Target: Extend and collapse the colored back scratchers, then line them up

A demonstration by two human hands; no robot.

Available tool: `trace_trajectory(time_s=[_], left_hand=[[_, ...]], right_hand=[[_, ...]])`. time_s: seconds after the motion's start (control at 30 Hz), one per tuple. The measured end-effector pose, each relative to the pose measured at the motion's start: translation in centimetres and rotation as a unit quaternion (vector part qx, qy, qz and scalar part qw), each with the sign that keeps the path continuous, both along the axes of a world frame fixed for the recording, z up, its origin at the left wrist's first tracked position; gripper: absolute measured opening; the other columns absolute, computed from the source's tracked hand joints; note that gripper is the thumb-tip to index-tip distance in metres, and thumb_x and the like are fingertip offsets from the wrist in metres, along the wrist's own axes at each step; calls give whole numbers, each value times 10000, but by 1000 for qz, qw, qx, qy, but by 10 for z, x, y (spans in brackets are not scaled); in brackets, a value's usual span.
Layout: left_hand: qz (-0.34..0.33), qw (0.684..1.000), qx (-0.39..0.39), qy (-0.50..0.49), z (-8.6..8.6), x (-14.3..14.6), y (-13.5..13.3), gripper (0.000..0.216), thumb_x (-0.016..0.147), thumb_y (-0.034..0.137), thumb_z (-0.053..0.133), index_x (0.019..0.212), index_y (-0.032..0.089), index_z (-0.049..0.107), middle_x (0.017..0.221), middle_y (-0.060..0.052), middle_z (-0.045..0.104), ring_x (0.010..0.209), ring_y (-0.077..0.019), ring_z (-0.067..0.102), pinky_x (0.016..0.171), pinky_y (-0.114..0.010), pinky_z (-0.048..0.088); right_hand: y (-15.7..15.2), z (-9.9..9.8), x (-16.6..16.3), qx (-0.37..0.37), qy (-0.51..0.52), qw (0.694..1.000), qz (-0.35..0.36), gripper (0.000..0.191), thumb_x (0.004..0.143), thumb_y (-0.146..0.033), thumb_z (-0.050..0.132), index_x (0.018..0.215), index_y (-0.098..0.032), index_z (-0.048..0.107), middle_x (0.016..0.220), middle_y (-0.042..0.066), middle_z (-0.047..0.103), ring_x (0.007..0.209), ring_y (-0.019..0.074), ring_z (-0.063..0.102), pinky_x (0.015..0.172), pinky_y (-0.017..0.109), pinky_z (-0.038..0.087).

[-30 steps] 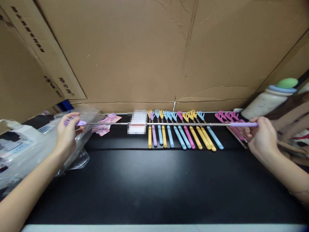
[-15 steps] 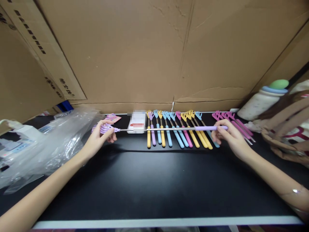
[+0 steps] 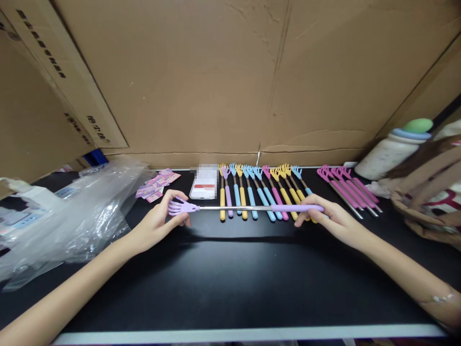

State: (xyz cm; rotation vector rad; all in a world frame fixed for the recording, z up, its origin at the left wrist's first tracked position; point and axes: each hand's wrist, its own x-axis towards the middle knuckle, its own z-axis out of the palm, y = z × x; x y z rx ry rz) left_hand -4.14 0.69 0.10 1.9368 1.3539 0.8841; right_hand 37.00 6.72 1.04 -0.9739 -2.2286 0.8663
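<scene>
A purple telescopic back scratcher (image 3: 237, 208) is held level above the black table (image 3: 230, 278). My left hand (image 3: 160, 222) pinches its purple claw head. My right hand (image 3: 329, 218) grips its purple handle. The metal rod between them is partly collapsed. Behind it lies a row of short back scratchers (image 3: 261, 194) with yellow, blue, purple and pink handles, claws pointing to the far wall.
A bunch of pink scratchers (image 3: 347, 187) lies at the right. A white phone (image 3: 204, 187) and pink cards (image 3: 156, 185) lie at the back left. Clear plastic bags (image 3: 75, 211) cover the left side. A bottle (image 3: 391, 151) and a bag (image 3: 430, 192) stand at the right. Cardboard (image 3: 230, 77) walls the back.
Both hands have moved towards each other and nearer to me. The scratcher's rod has shortened from fully stretched to about half that length.
</scene>
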Motion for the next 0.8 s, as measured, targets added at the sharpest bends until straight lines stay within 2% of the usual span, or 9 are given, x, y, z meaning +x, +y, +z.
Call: trace_trajectory(time_s=[0.13,0.23,0.3,0.4,0.8], left_hand=[[-3,1000,24,19,-1,3,-2,260,921,399,421,1084,226,316,752,13,662,713,-171,632,716,-297,477],[-35,997,17,69,-4,12,-6,246,921,372,432,1092,232,324,787,14,685,775,-173,655,761,-299,454],[-58,994,11,97,-6,19,-8,230,924,358,432,1092,240,328,790,25,690,782,-167,657,763,-294,444],[-59,992,29,109,-8,24,-10,206,931,344,423,1086,249,328,775,43,679,769,-153,651,763,-286,437],[-47,987,72,138,-8,23,-9,211,934,328,413,1110,247,329,758,55,677,729,-134,658,716,-251,456]], right_hand=[[-3,4,-2,46,-27,998,14,308,938,-424,411,891,-214,631,850,58,700,830,200,633,800,335,461],[-7,3,-10,97,-65,992,43,324,937,-397,423,828,-207,663,842,62,676,810,189,605,774,313,447],[-9,2,-16,124,-85,986,65,327,942,-372,418,802,-203,661,839,61,661,796,178,586,753,296,437],[-12,0,-21,147,-94,982,73,310,949,-336,410,785,-201,635,811,48,640,768,163,567,733,278,423],[-10,-2,-19,188,-122,973,57,238,949,-306,411,940,-208,628,790,36,633,759,163,571,709,277,427]])
